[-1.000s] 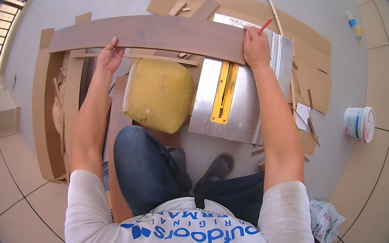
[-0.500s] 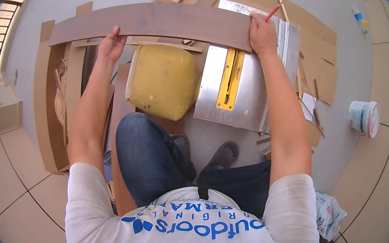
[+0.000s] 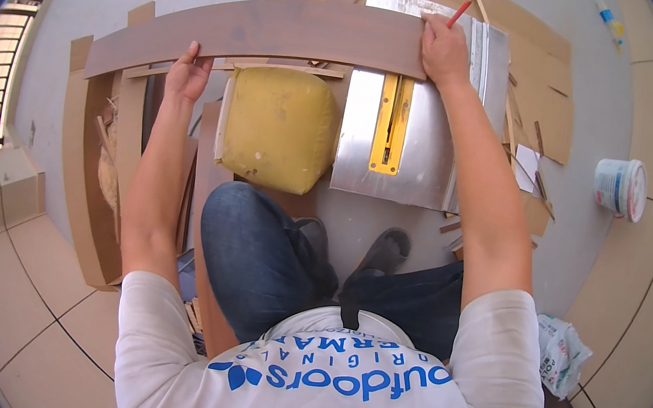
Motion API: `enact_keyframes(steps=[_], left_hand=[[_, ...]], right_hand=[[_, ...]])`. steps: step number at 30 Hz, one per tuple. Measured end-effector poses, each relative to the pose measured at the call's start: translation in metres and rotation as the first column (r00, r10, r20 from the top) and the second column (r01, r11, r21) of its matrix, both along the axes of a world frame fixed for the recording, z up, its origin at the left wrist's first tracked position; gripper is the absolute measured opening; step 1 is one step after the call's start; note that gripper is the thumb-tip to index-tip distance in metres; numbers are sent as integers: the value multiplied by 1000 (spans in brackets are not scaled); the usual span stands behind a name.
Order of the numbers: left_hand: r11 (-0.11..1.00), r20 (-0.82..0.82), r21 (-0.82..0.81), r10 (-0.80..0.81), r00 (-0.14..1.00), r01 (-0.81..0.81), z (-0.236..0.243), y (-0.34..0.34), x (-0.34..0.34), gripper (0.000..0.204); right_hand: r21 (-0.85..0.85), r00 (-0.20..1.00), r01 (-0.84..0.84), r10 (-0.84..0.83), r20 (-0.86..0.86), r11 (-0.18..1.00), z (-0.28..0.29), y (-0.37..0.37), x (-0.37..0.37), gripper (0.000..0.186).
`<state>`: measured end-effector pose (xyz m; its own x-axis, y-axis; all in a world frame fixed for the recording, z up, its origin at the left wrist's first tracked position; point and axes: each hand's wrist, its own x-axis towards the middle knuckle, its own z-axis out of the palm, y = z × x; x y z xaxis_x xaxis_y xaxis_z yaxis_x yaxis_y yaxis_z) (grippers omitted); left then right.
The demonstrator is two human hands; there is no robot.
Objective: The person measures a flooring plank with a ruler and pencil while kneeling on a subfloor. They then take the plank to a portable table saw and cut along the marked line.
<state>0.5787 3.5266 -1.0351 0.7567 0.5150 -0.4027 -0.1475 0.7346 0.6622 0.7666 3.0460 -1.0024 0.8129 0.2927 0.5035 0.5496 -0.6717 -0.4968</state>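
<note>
A long brown wooden plank spans the far side of my work area, from the far left to over a metal table saw. My left hand grips the plank's near edge toward its left part, thumb up against the face. At the right end my right hand is closed on the plank, and a red pencil sticks up out of the same hand. The plank covers the far end of the saw's yellow insert plate. No blade can be made out in its slot.
A yellow block-shaped cushion stands left of the saw. An open cardboard box with scraps lies at left; flattened cardboard and wood offcuts surround the saw. A white bucket and plastic bag are at right.
The whole view has shifted slightly, with the saw and cushion now a little higher in it. Both hands keep the same hold on the plank.
</note>
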Motion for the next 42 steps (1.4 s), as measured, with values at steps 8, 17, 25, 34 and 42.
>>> enact_keyframes(steps=[8,17,25,34,42], left_hand=[[1000,-13,2,8,1000,-8,2,-2,-5,25],[1000,-19,-30,3,1000,-4,3,-2,-13,25],[1000,-44,0,17,999,-17,3,-4,-25,25],[1000,-44,13,22,999,-21,6,-13,-41,27],[1000,-57,13,25,998,-25,7,-12,-55,27]], right_hand=[[1,1000,-14,14,-14,1000,-1,-2,-4,21],[-13,1000,-3,2,-26,1000,-3,-5,-11,22],[-15,1000,-8,8,-22,1000,-1,-7,-26,21],[-18,999,-18,17,-37,1000,2,-12,-43,20],[-21,999,-24,23,-33,1000,5,-15,-60,20]])
